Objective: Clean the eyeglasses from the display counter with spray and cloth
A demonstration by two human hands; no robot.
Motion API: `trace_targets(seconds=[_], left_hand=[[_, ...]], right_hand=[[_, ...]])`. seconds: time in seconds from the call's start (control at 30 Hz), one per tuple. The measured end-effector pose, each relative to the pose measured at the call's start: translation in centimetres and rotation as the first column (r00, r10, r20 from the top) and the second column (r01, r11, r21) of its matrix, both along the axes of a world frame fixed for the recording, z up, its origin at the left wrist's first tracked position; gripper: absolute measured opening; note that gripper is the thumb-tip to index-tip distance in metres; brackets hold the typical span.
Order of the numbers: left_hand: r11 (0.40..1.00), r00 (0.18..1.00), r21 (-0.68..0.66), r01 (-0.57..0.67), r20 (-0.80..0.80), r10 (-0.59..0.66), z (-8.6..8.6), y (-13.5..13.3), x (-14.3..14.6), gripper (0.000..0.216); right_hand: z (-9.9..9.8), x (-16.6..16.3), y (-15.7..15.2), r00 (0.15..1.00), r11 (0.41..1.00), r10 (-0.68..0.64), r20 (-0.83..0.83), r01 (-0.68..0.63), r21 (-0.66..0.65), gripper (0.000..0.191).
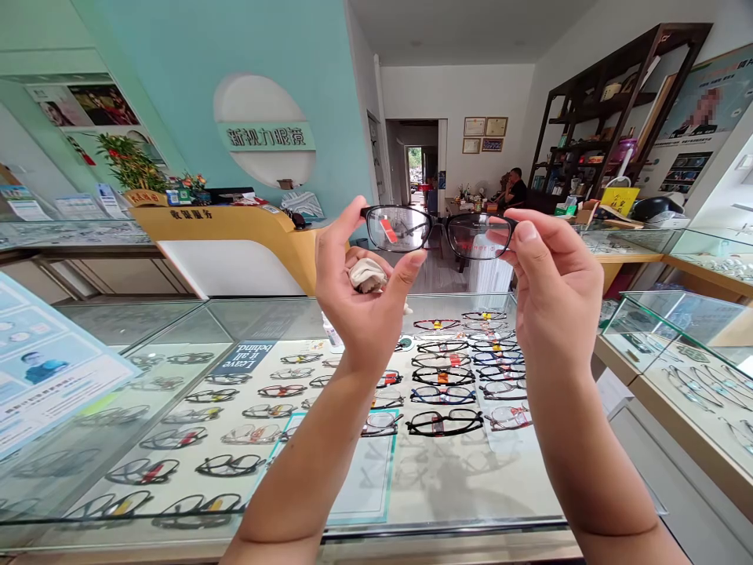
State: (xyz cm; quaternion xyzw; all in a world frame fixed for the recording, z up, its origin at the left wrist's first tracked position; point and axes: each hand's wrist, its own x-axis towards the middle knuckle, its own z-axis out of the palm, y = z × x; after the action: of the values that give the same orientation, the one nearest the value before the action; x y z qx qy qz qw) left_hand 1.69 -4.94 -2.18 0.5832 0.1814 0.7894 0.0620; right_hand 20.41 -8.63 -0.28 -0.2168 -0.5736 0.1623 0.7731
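Observation:
I hold a pair of black-framed glasses (pixel 438 233) up at eye level with both hands. My left hand (pixel 361 294) pinches the left lens rim between thumb and forefinger, and a crumpled pale cloth (pixel 368 275) is tucked in its palm. My right hand (pixel 550 290) grips the right end of the frame with fingers closed. A red tag shows on the left lens.
Below my arms a glass display counter (pixel 447 510) holds several rows of spectacle frames. More glass cases (pixel 676 345) run along the right. A yellow reception desk (pixel 235 227) stands at the back left, dark shelving (pixel 612 118) at the right, and a seated person (pixel 516 188) far off.

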Motion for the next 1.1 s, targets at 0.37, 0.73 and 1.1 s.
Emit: trace_targets(seconds=[0.37, 0.73, 1.1], left_hand=[[0.949, 0.947, 0.000, -0.316, -0.059, 0.316, 0.4, -1.1, 0.6, 0.053], [0.981, 0.990, -0.138, -0.139, 0.006, 0.141, 0.8, -2.0, 1.2, 0.055], [0.989, 0.993, -0.144, -0.018, 0.111, 0.035, 0.8, -1.9, 1.3, 0.059]], right_hand=[[0.0, 0.3, 0.5, 0.998, 0.994, 0.067, -0.014, -0.068, -0.091, 0.030], [-0.2, 0.6, 0.7, 0.999, 0.999, -0.033, 0.012, 0.034, -0.040, 0.028], [-0.3, 0.3, 1.2, 0.998, 0.999, -0.054, 0.033, 0.054, -0.006, 0.028]])
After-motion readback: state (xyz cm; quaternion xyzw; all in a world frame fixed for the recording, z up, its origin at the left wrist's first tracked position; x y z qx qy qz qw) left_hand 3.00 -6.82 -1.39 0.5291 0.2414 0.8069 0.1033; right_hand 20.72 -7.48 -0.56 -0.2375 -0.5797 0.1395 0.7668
